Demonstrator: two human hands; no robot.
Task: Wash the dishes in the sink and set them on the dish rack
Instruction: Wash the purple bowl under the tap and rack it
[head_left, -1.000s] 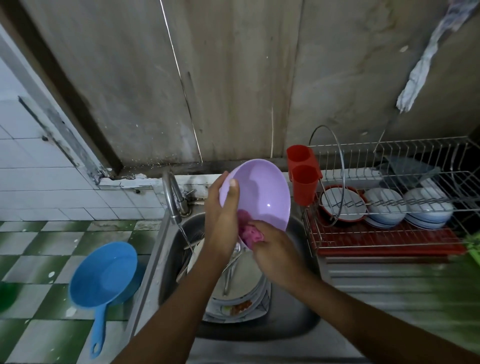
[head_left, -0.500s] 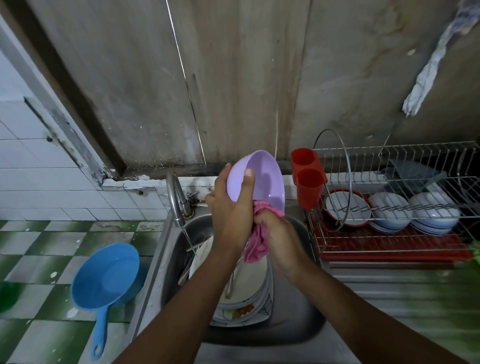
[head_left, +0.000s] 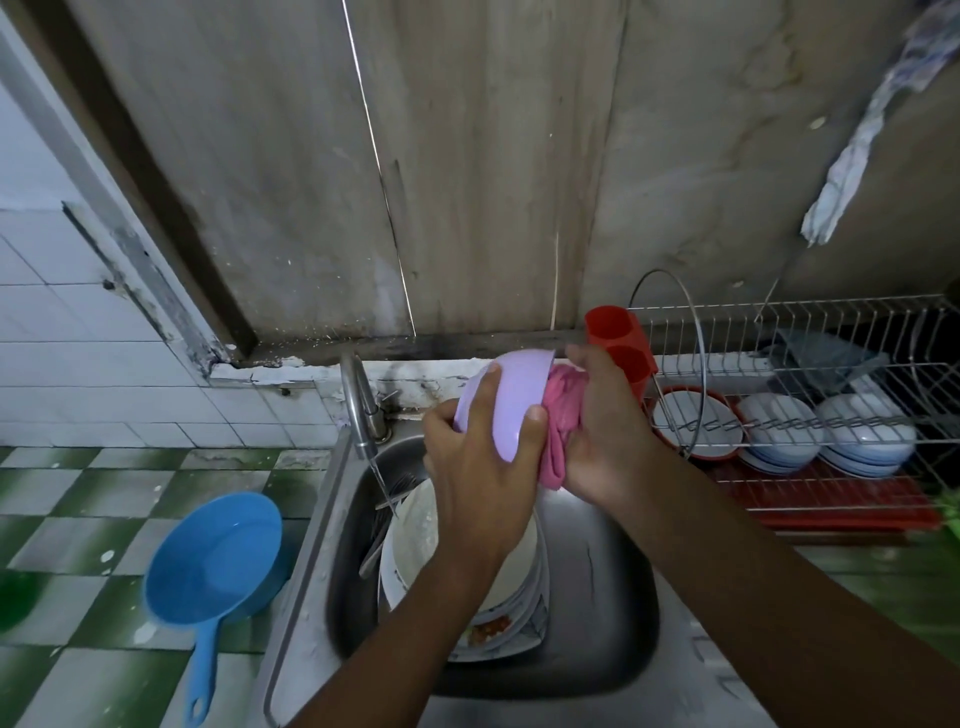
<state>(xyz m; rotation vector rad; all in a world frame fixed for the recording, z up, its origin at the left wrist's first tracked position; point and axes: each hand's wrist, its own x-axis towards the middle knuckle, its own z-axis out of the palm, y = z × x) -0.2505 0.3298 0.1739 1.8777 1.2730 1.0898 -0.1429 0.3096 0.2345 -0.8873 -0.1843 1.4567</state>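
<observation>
Scrubbing step. Over the sink (dirty plates stacked below), the left hand grips the bowl, fingers curled round it; the right hand clutches a cloth against its side. Next, by judgement: rinse, then reach right to the rack.

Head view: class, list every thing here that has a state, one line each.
Lilac bowl, tipped on its side, held above the sink.
Left hand, grips the bowl.
Right hand, grips the pink cloth against the bowl.
Tap, running thinly.
Plates in the sink, stacked, soiled.
Dish rack, partly filled.
</observation>
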